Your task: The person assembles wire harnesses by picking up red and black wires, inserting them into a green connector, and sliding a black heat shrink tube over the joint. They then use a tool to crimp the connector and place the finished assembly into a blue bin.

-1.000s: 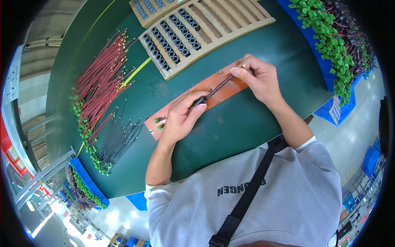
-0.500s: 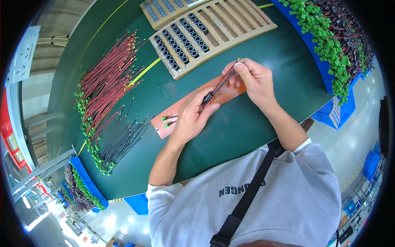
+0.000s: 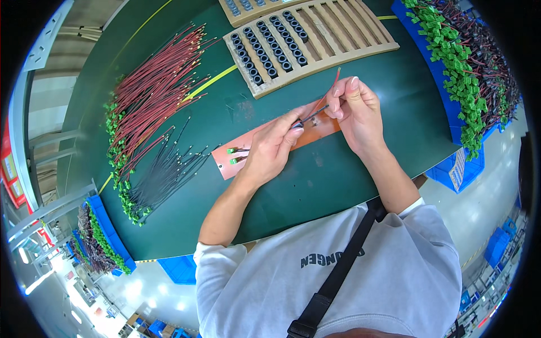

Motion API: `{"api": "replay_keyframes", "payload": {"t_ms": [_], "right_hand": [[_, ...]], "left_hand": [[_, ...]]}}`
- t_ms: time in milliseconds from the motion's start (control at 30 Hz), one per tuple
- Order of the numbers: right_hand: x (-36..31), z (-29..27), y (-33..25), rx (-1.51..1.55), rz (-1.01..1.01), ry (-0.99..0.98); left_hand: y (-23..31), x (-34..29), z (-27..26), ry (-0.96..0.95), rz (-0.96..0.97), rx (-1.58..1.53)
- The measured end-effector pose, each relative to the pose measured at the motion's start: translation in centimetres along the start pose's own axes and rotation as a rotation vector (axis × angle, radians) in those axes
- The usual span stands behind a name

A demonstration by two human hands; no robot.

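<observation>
My left hand (image 3: 273, 145) pinches a thin black wire (image 3: 310, 118) near its end, above an orange-brown flat pad (image 3: 225, 164) on the green table (image 3: 338, 174). My right hand (image 3: 354, 107) holds the far end of that black wire together with a red wire (image 3: 333, 83) that sticks up past my fingertips. The two hands almost touch over the pad. Two small green connectors (image 3: 231, 155) lie on the pad's left part, just left of my left hand.
A bundle of red wires (image 3: 152, 96) and a bundle of black wires (image 3: 166, 172), both with green connectors, lie at the left. Wooden slotted trays (image 3: 332, 34) with black ring parts (image 3: 262, 48) stand at the back. A blue bin (image 3: 468, 62) of connector wires sits right.
Both hands have drawn closer together and lifted over the pad's right end. The red wire now points up from my right fingers, and the black wire span between the hands is shorter.
</observation>
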State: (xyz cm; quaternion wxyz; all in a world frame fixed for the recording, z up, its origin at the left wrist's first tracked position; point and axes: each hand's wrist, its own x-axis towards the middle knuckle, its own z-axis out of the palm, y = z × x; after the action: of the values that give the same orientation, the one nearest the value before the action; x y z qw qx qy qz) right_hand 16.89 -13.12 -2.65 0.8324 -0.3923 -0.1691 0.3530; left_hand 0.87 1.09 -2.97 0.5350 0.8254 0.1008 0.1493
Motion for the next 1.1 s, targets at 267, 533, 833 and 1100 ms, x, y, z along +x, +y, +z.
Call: {"api": "replay_keyframes", "payload": {"t_ms": [267, 533, 833, 1100], "right_hand": [[-0.2, -0.7, 0.1, 0.047, 0.104, 0.031], [1.7, -1.1, -0.3, -0.001, 0.033, 0.021], [0.2, 0.5, -0.7, -0.072, -0.070, 0.078], [-0.7, 0.9, -2.0, -0.076, 0.075, -0.249]], "left_hand": [[-0.6, 0.1, 0.7, 0.071, 0.110, 0.139], [0.2, -0.2, 1.0, 0.164, 0.124, 0.094], [1.1, -0.3, -0.5, 0.216, 0.163, 0.088], [4.4, -0.5, -0.4, 0.116, 0.174, 0.294]]}}
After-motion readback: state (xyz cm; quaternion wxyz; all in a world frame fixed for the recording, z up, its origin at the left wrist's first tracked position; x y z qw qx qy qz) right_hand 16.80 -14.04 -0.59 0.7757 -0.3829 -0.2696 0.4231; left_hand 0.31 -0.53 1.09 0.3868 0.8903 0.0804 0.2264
